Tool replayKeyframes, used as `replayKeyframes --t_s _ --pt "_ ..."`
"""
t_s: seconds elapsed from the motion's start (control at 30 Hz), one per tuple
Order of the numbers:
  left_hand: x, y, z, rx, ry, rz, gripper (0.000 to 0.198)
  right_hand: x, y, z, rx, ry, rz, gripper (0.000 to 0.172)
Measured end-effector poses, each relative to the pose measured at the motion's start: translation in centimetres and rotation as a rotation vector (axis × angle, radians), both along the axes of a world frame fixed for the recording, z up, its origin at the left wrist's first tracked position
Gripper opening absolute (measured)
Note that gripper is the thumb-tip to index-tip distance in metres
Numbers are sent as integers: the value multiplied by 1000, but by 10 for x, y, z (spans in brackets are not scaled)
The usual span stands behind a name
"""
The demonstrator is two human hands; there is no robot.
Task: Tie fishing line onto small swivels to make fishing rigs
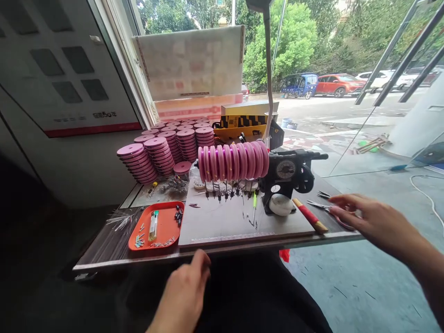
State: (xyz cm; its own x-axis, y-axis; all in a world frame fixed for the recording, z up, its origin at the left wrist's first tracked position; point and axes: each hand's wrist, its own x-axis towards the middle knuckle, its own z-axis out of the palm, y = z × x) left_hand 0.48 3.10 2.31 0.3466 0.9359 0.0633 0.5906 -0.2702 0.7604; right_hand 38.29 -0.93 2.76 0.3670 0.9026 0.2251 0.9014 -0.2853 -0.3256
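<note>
At the table's right end, my right hand (367, 215) is over the handles of a pair of scissors (317, 205), with its thumb and fingers around them. My left hand (187, 286) is curled below the table's front edge, near the board; whether anything is inside it is hidden. A row of pink discs (233, 161) sits side by side on a black winding machine (285, 171). Small dark pieces hang on threads under the discs. Just left of the scissors lies a red-wrapped stick (308, 215). A green-handled tool (255, 200) rests on the pale board (215, 226).
An orange tray (138, 236) with a small tube and tiny parts is at the front left. Stacks of pink spools (161, 155) stand at the back left. A lamp pole (268, 69) rises behind the machine, beside a yellow and black box (243, 127).
</note>
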Motion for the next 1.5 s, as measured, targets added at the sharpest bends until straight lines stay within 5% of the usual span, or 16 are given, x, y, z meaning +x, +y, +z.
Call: replayKeyframes --t_s 0.1,0.2,0.37,0.43,0.53,0.63,0.7,0.93,1.2,1.5 --pt "3 25 11 359 334 128 14 -69 3 1 6 548 319 34" --pt "14 44 13 498 527 110 19 -121 18 -9 -1 880 307 37" --pt "32 42 15 546 305 107 22 -143 34 -24 16 1134 253 34" --pt "45 32 18 428 51 82 21 -143 29 -25 16 1159 249 35" --pt "71 18 20 -79 -276 -80 16 -144 13 -25 -2 1307 273 37" --pt "92 11 14 -562 -393 -243 13 -144 -6 -26 9 1471 286 37" --pt "96 8 10 -718 -413 -277 17 -142 -16 -28 12 1533 269 36" --pt "88 -3 6 -872 -629 -189 24 -136 -37 -43 22 1763 301 36" --pt "120 -9 11 -819 -636 -106 26 -141 -44 -43 99 1732 346 33" --pt "101 -9 20 -931 -852 72 20 -142 -51 -55 133 2066 286 35"
